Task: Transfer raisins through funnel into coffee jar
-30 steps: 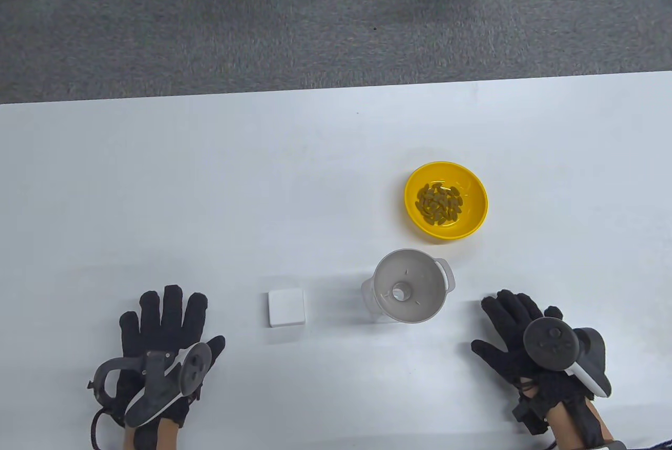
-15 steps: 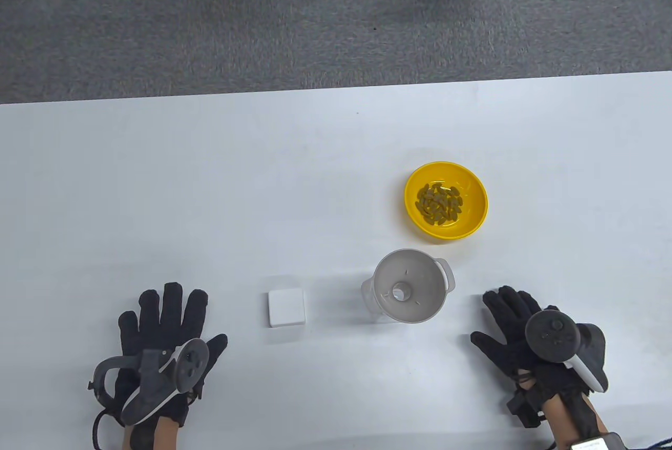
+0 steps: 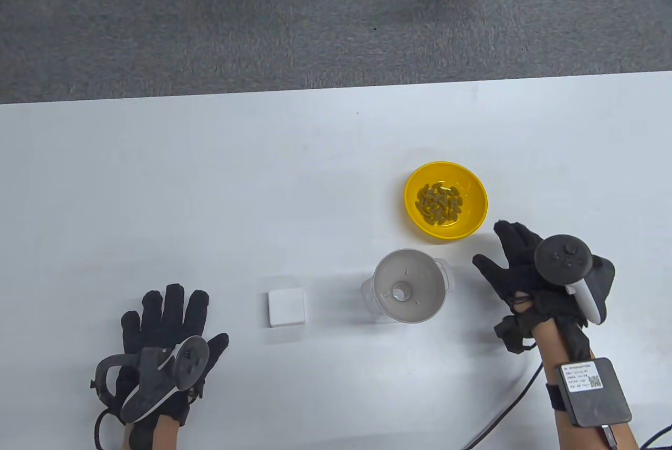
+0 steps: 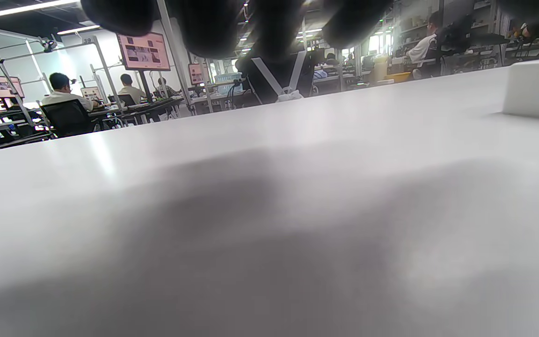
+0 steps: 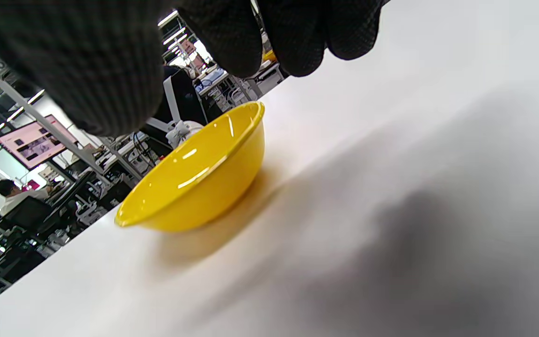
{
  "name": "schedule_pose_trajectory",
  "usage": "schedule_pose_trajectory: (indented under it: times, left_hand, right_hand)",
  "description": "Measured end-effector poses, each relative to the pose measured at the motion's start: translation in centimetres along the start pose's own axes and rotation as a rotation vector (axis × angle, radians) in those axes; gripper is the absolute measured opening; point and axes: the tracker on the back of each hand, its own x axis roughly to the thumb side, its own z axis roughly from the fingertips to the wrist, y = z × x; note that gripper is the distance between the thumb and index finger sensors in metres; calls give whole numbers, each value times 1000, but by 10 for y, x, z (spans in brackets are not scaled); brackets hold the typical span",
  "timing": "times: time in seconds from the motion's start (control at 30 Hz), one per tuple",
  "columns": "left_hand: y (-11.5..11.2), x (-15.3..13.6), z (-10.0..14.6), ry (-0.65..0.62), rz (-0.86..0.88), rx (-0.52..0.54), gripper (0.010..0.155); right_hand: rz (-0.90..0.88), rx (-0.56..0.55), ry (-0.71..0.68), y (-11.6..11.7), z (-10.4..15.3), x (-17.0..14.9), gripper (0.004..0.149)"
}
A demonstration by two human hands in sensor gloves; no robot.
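A yellow bowl (image 3: 446,200) holds a heap of greenish raisins (image 3: 439,203). Just in front of it a grey funnel (image 3: 410,285) sits in the mouth of a clear jar (image 3: 369,297). My right hand (image 3: 512,263) is open and empty, lifted off the table just right of the funnel and below the bowl's right rim. In the right wrist view the bowl (image 5: 199,178) stands close ahead under my fingers (image 5: 232,37). My left hand (image 3: 163,316) lies flat and open on the table at the front left, holding nothing.
A small white square lid (image 3: 286,307) lies left of the jar; it also shows at the right edge of the left wrist view (image 4: 536,91). The table's far edge (image 3: 336,90) borders grey carpet. A cable (image 3: 504,408) trails from my right wrist.
My right hand has lifted off the table and moved forward toward the yellow bowl. My left hand has stayed flat in place.
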Motion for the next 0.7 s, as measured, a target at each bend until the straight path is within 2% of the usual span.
schedule_pose_trajectory:
  times: [0.13, 0.33, 0.47, 0.53, 0.7]
  left_hand:
    - [-1, -3, -2, 16, 10, -9, 84]
    - [-2, -3, -4, 20, 18, -11, 84]
    - [-2, -4, -5, 49, -3, -20, 84]
    - [-2, -4, -5, 47, 6, -18, 84]
    - [0, -4, -6, 53, 10, -10, 83]
  right_hand:
    - [-97, -95, 2, -4, -34, 11, 91]
    - [-47, -72, 80, 7, -67, 12, 97]
    - [8, -92, 135, 17, -77, 8, 92]
    - [17, -62, 158, 20, -81, 6, 89]
    - [-51, -26, 206, 22, -85, 2, 72]
